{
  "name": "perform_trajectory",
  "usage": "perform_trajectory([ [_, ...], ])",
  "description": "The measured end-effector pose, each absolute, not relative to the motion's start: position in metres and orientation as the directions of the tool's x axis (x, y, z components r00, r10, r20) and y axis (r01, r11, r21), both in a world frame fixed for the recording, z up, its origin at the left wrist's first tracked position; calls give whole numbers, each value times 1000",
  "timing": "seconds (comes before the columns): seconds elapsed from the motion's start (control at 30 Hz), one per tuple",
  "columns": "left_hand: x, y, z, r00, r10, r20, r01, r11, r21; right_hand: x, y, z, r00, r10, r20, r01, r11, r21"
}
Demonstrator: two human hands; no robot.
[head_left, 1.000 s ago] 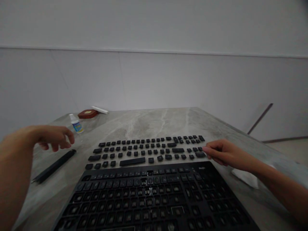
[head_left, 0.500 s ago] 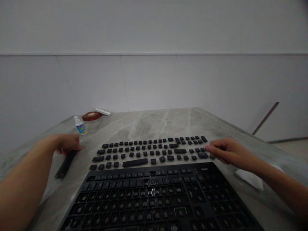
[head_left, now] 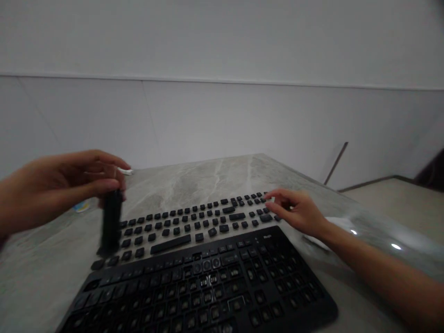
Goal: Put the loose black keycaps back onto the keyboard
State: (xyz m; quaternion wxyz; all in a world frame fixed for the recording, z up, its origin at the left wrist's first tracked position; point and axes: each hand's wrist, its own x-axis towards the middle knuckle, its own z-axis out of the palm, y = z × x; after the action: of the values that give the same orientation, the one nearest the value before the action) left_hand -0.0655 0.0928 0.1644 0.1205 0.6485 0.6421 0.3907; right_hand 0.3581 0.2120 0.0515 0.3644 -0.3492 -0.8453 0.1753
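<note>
My left hand (head_left: 58,185) is raised above the table's left side and pinches the top of a long black tool (head_left: 111,222), which hangs down, blurred. A black keyboard frame (head_left: 208,282) without its caps lies in front of me. Rows of loose black keycaps (head_left: 194,222) are laid out on the table behind it. My right hand (head_left: 300,212) hovers at the right end of those keycaps, its fingers curled and pointing left; I cannot make out anything between them.
The grey marble table (head_left: 215,175) reaches back to a white wall. A white cloth (head_left: 333,226) lies beside my right wrist. A small bottle's label (head_left: 81,206) shows under my left hand. A white strip (head_left: 125,171) lies at the far left.
My left hand closed on the black tool and lifted it off the table, turning it upright. My right hand stayed at the right end of the keycaps. The view swung to the right.
</note>
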Motion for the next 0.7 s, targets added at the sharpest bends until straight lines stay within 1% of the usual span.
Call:
perform_trajectory([
  [0.03,-35,96,165,-52,876,479,646,-336,686,356,209,50,-522,647,556,418,762,-495],
  [0.07,-3,100,161,-37,839,543,533,-443,721,353,206,48,-564,561,606,361,828,-429],
  [0.1,29,104,153,-38,845,534,412,-474,778,350,202,46,-606,462,648,293,886,-359],
  [0.13,59,109,142,-15,863,504,292,-479,828,347,199,45,-631,369,683,229,929,-290],
  [0.17,88,115,130,31,893,448,186,-446,876,344,195,45,-641,292,709,185,956,-226],
  [0.23,134,129,105,95,935,342,19,-345,938,341,188,46,-602,157,783,124,987,-103],
  [0.3,164,144,84,145,954,263,-89,-252,964,341,184,50,-545,127,828,158,986,-47],
  [0.33,174,150,75,167,957,237,-110,-220,969,343,184,52,-519,152,841,203,978,-51],
  [0.4,184,160,61,173,957,234,-101,-219,971,348,187,56,-480,237,845,292,951,-101],
  [0.47,186,166,48,177,954,240,-55,-234,971,354,192,59,-483,294,825,318,937,-149],
  [0.57,183,167,34,197,948,250,65,-267,961,361,200,63,-557,302,774,285,945,-164],
  [0.63,181,164,28,207,936,284,164,-320,933,365,203,67,-626,295,722,240,954,-181],
  [0.7,181,159,25,231,910,344,256,-398,881,368,203,71,-666,317,675,197,948,-251],
])
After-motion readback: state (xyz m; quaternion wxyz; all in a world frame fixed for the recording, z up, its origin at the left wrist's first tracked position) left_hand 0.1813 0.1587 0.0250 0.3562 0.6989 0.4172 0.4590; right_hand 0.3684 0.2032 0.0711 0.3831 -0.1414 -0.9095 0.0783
